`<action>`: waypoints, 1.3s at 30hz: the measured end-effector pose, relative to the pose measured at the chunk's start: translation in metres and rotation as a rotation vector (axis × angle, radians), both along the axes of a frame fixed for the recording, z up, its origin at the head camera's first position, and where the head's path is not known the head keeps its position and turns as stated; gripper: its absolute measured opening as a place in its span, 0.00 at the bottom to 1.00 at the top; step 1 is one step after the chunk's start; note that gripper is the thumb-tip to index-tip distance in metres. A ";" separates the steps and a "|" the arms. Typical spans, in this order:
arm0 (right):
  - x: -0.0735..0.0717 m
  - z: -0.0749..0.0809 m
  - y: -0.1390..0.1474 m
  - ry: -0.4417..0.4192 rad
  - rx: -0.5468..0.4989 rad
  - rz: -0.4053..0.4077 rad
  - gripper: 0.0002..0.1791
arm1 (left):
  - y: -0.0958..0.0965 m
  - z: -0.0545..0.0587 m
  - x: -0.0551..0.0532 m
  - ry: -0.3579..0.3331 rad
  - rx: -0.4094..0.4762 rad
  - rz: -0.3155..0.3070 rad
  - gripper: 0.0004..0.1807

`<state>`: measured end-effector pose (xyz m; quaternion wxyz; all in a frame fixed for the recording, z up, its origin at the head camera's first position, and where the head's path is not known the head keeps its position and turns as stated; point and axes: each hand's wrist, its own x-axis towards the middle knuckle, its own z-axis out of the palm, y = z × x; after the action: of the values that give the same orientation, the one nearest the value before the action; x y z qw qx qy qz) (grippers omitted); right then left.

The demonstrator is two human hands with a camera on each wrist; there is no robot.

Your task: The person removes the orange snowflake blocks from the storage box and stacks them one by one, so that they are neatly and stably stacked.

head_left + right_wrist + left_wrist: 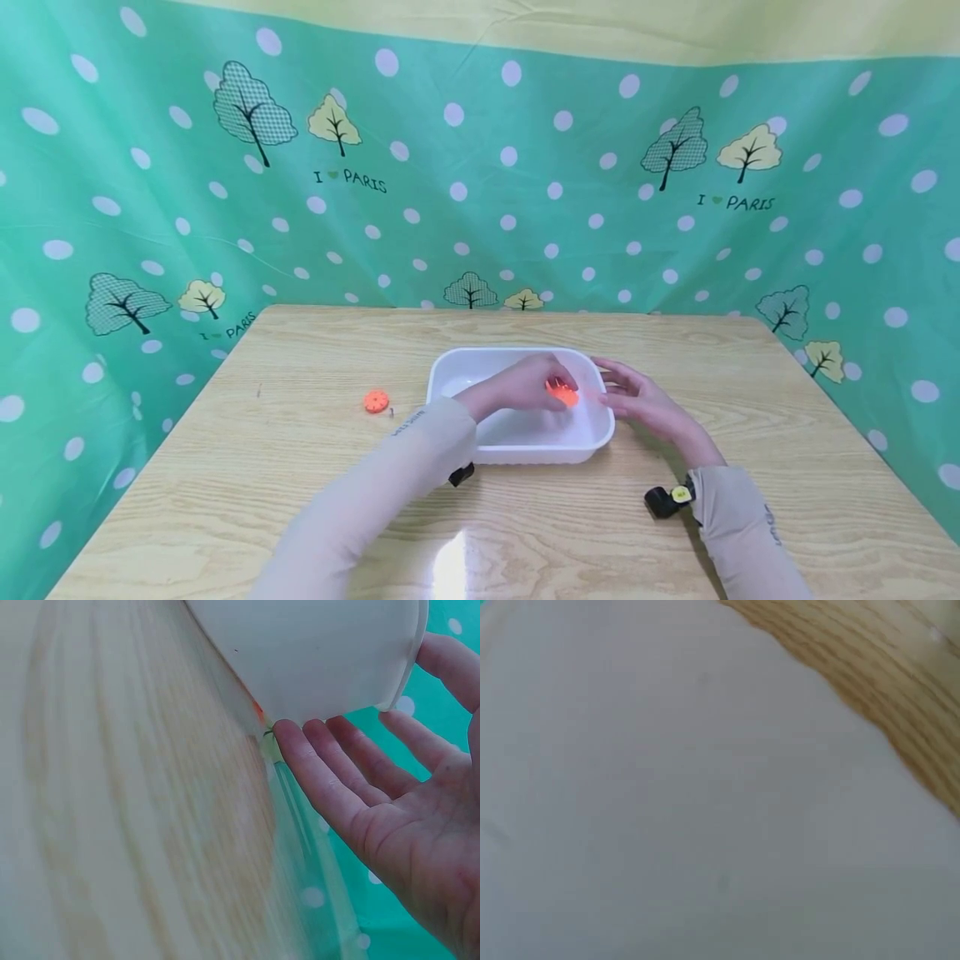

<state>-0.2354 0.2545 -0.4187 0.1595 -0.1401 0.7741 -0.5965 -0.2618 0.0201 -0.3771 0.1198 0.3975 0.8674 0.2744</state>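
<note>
In the head view a white plastic basin stands on the wooden table. My left hand reaches inside it and pinches a round orange disc near the right end. Fingertips of my right hand meet the basin's right wall and rim from outside. From the right wrist, those fingers look fairly straight along the outside of the basin. Left of the basin, a similar orange disc with small holes lies flat on the table. A blurred pale surface fills most of the left wrist view.
A tiny object lies by the loose disc. The wooden table extends around the basin. Behind it hangs a green polka-dot cloth printed with trees. Black wrist cameras, such as the right one, sit at the cuffs.
</note>
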 end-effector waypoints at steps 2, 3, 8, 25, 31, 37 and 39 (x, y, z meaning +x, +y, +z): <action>0.000 0.000 0.000 -0.005 0.003 0.001 0.37 | -0.004 0.003 0.001 -0.015 0.008 0.013 0.17; 0.000 0.001 0.000 -0.007 0.004 0.000 0.37 | -0.006 0.004 0.001 -0.023 0.013 0.022 0.16; 0.001 0.001 -0.001 -0.010 0.013 0.001 0.37 | -0.015 0.011 0.005 -0.014 0.025 0.036 0.15; 0.001 0.000 -0.001 0.006 0.003 -0.004 0.37 | -0.060 0.029 0.003 0.013 0.091 0.088 0.15; 0.001 0.000 -0.001 0.001 0.009 0.002 0.36 | -0.078 0.030 0.001 0.007 0.089 0.138 0.15; 0.002 0.003 -0.003 -0.001 -0.025 -0.002 0.37 | -0.099 0.031 0.002 0.026 0.125 0.166 0.15; 0.002 0.004 -0.003 -0.002 -0.024 -0.002 0.37 | -0.107 0.029 0.001 0.032 0.125 0.181 0.15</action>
<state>-0.2329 0.2519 -0.4148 0.1577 -0.1407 0.7668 -0.6060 -0.2612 -0.0872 -0.3482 0.0554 0.3285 0.8828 0.3313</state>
